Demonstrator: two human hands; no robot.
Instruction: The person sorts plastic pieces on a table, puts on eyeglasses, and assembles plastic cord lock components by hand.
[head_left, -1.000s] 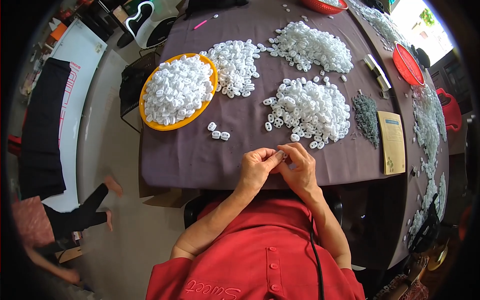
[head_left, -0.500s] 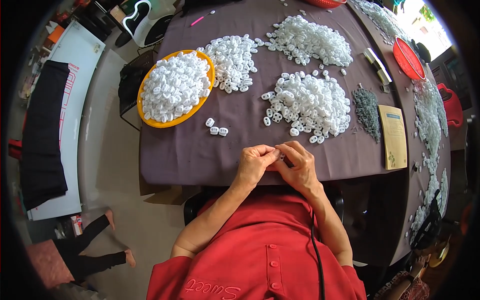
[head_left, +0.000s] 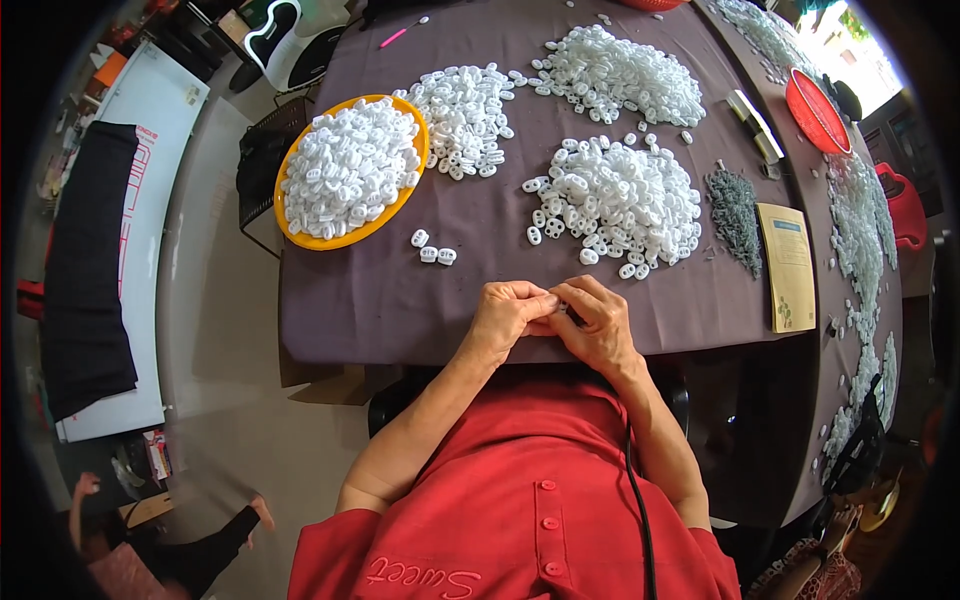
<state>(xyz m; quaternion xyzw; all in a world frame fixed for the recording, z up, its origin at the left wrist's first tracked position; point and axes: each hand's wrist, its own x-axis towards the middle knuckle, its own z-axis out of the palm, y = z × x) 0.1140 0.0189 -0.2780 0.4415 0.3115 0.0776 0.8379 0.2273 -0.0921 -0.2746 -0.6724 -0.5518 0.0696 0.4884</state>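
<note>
Close to the table's front edge, my left hand (head_left: 503, 318) and my right hand (head_left: 600, 325) meet with fingertips pinched together. Between them shows a bit of a small white two-hole plastic cord lock (head_left: 564, 308); fingers cover most of it. Beyond the hands lies a loose heap of similar white pieces (head_left: 625, 200). Three finished-looking pieces (head_left: 430, 255) sit apart to the left, two of them side by side. At the right is a heap of small grey metal springs (head_left: 735, 220).
A yellow-rimmed tray (head_left: 287, 228) heaped with white pieces stands left. Two more white heaps (head_left: 460, 115) (head_left: 620, 80) lie farther back. A tan notebook (head_left: 788, 285) lies right, near a red basket (head_left: 818, 112) on the adjoining table. Another person (head_left: 150, 560) is at lower left.
Both hands stay pinched together at nearly the same spot, with slight finger shifts. The view has tilted a little. The person at lower left has changed posture, with an arm now showing.
</note>
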